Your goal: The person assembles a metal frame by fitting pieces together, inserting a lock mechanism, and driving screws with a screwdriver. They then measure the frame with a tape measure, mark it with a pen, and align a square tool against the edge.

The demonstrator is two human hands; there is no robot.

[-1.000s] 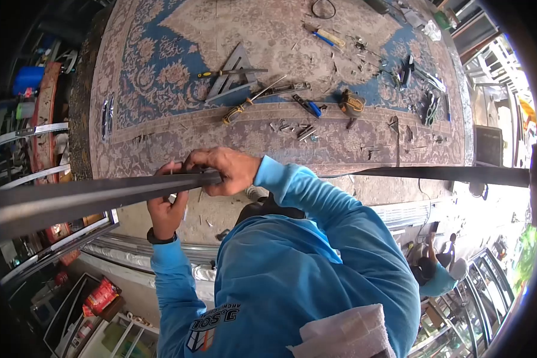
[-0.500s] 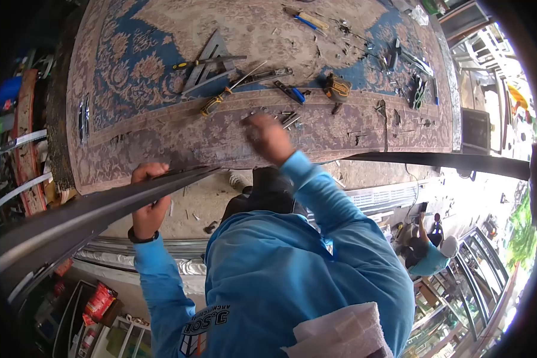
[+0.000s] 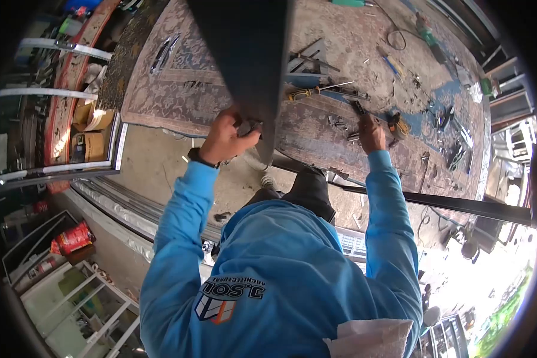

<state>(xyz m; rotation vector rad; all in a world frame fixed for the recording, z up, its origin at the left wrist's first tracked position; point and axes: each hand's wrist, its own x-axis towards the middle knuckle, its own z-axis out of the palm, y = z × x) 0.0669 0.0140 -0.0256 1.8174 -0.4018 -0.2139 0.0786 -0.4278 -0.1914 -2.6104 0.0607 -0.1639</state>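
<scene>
Left hand [image 3: 224,137] clenches the end of the dark bar [image 3: 244,53], best held steady; right hand [image 3: 371,132], grip unclear, meets small fittings [image 3: 339,122] alongside.

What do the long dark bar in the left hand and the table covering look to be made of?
The dark bar: probably a metal profile, matte dark finish, straight rigid edges. The table covering: woven carpet, by its ornate pattern; worn, dusty.
</scene>
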